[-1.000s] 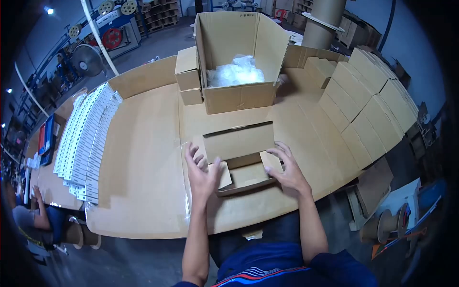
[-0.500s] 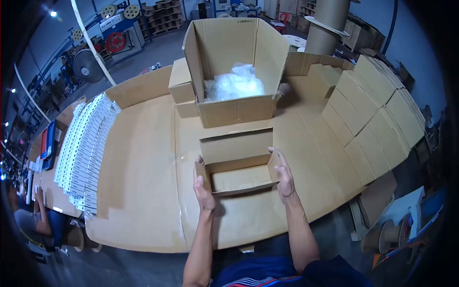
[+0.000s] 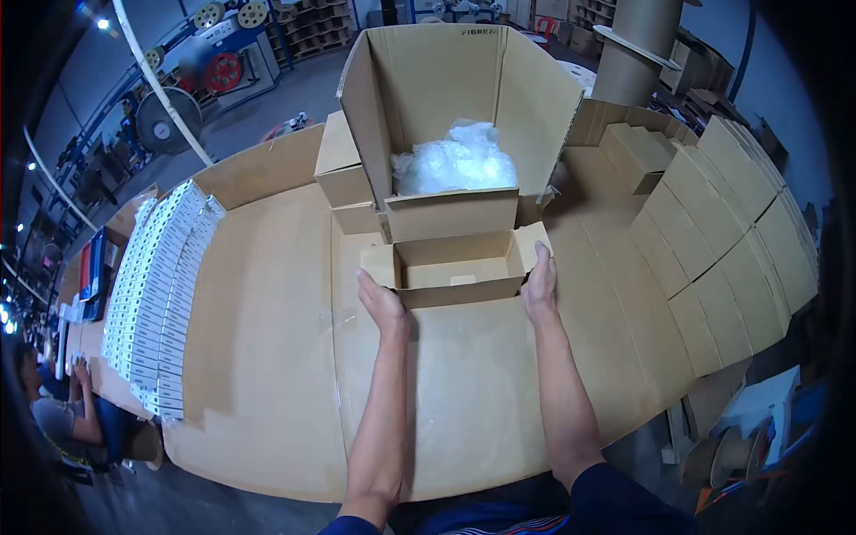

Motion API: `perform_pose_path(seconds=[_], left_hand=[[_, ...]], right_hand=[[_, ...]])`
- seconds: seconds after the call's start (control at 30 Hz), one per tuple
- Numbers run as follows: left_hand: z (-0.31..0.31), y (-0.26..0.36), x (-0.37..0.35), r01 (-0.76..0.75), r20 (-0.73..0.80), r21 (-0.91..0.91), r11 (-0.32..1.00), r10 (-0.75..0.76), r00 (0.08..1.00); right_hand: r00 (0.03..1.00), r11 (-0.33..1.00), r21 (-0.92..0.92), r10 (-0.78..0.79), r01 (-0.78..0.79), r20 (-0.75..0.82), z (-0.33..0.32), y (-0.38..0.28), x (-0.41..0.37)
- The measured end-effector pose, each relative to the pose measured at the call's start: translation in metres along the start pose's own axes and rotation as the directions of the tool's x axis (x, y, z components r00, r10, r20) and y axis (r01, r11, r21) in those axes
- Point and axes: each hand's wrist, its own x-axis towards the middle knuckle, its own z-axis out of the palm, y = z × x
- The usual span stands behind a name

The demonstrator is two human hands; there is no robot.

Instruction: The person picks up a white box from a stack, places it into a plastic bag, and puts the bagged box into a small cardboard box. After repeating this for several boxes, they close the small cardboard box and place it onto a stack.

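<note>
A small open cardboard box (image 3: 459, 293) lies in front of me, its lid raised at the back and its side flaps spread outward. My left hand (image 3: 383, 303) grips its left end by the flap. At the right end, my right hand (image 3: 540, 283) holds the other flap with the thumb on top. Just behind stands a large open carton (image 3: 437, 80) with clear plastic bags (image 3: 459, 160) inside. The small box's lid overlaps the carton's front wall in view.
White slotted parts (image 3: 160, 294) stand in rows at the left. Flattened or folded cardboard boxes (image 3: 722, 241) are stacked at the right. Small boxes (image 3: 343, 165) sit beside the large carton. A person (image 3: 67, 415) sits at the far left, apart from my hands.
Both hands have moved the small box forward, closer to the large carton. Its side flaps now spread outward, where they stood more upright before. The camera view has shifted slightly.
</note>
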Motion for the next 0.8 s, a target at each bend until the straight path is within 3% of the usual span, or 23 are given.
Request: perform_pose_path(seconds=[0.03, 0.07, 0.1, 0.13, 0.17, 0.2, 0.23, 0.33, 0.43, 0.47, 0.5, 0.53, 0.57, 0.6, 0.67, 0.7, 0.77, 0.8], left_hand=[[-0.002, -0.008, 0.003, -0.057, 0.031, -0.055, 0.997, 0.058, 0.998], [-0.008, -0.011, 0.003, -0.088, 0.116, 0.118, 0.989, 0.074, 0.991], [-0.013, -0.002, -0.002, -0.131, 0.200, 0.284, 0.950, 0.075, 0.977], [-0.015, 0.004, -0.006, -0.187, 0.283, 0.437, 0.880, 0.062, 0.957], [-0.009, 0.004, -0.010, -0.452, 0.347, 0.406, 0.794, 0.324, 0.880], [-0.007, 0.007, -0.011, -0.496, 0.376, 0.429, 0.755, 0.350, 0.858], [-0.007, 0.009, -0.012, -0.538, 0.405, 0.450, 0.713, 0.374, 0.834], [-0.004, 0.017, -0.011, -0.611, 0.491, 0.446, 0.654, 0.392, 0.778], [-0.008, 0.028, -0.015, -0.620, 0.564, 0.440, 0.650, 0.337, 0.753], [-0.012, 0.046, -0.030, -0.561, 0.583, 0.385, 0.732, 0.278, 0.763], [-0.028, 0.051, -0.029, -0.659, 0.641, 0.413, 0.629, 0.313, 0.701], [-0.040, 0.077, -0.046, -0.632, 0.648, 0.483, 0.606, 0.237, 0.723], [-0.065, 0.079, -0.047, -0.698, 0.680, 0.500, 0.513, 0.266, 0.683], [-0.095, 0.099, -0.045, -0.677, 0.656, 0.535, 0.505, 0.255, 0.710], [-0.147, 0.146, -0.055, -0.633, 0.629, 0.577, 0.516, 0.213, 0.747], [-0.177, 0.167, -0.053, -0.608, 0.568, 0.620, 0.496, 0.251, 0.784], [-0.235, 0.206, -0.044, -0.591, 0.465, 0.738, 0.325, 0.389, 0.795], [-0.260, 0.225, -0.036, -0.562, 0.418, 0.791, 0.240, 0.458, 0.785]], right_hand=[[0.999, 0.990, -0.140, -0.019, 0.012, -0.044, -0.003, 0.003, -0.001], [0.995, 0.960, -0.280, -0.046, 0.020, -0.085, -0.007, 0.005, 0.000], [1.000, 0.869, -0.494, -0.019, 0.024, 0.016, -0.018, 0.004, 0.006], [0.998, 0.811, -0.584, -0.011, 0.046, 0.063, -0.015, -0.008, 0.004], [0.994, 0.745, -0.663, 0.001, 0.074, 0.112, -0.013, -0.022, 0.001], [0.987, 0.673, -0.732, 0.017, 0.108, 0.161, -0.006, -0.038, -0.005], [0.961, 0.689, -0.673, -0.143, 0.269, 0.238, 0.006, -0.051, -0.013], [0.932, 0.674, -0.647, -0.205, 0.357, 0.300, 0.010, -0.053, -0.011], [0.945, 0.699, -0.645, -0.153, 0.309, 0.288, 0.009, -0.062, -0.018], [0.941, 0.709, -0.633, -0.140, 0.312, 0.307, 0.004, -0.063, -0.021], [0.928, 0.724, -0.608, -0.118, 0.325, 0.355, 0.004, -0.061, -0.024], [0.941, 0.726, -0.615, -0.140, 0.308, 0.307, 0.007, -0.065, -0.039], [0.947, 0.784, -0.543, -0.180, 0.302, 0.267, 0.000, -0.057, -0.044], [0.985, 0.728, -0.666, -0.162, 0.162, 0.062, 0.040, -0.100, -0.081], [0.898, 0.637, -0.709, -0.440, 0.301, -0.014, 0.028, -0.064, -0.083], [0.915, 0.669, -0.646, -0.386, 0.367, 0.121, 0.058, -0.057, -0.094], [0.885, 0.729, -0.516, -0.287, 0.450, 0.367, 0.121, -0.064, -0.144], [0.786, 0.710, -0.467, -0.199, 0.528, 0.586, 0.161, -0.072, -0.167]])
